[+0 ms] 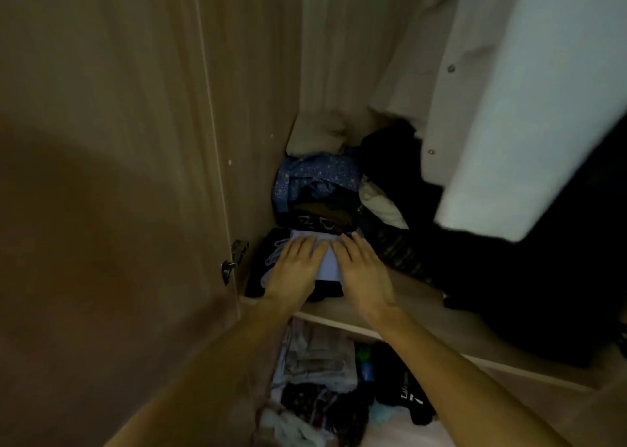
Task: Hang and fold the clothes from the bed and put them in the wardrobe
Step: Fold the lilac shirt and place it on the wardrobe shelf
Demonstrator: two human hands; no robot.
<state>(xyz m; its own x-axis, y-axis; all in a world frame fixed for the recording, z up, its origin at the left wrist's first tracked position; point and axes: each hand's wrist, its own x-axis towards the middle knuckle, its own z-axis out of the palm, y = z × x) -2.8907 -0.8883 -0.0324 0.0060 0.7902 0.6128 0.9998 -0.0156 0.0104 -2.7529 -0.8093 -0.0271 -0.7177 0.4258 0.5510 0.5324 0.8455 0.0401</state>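
Head view: a wooden wardrobe door [118,141] fills the left of the frame, and a white buttoned shirt [526,107] hangs at the upper right. A shelf [390,314] runs across the lower middle, with more clothes [319,361] heaped beneath it. At centre on the shelf are dark stacks and a blue patterned piece [315,175] behind. On the nearest stack lies a folded pale lavender garment [327,266]. The left hand [295,270] and right hand [364,270] press it flat, fingers [307,244] straight.
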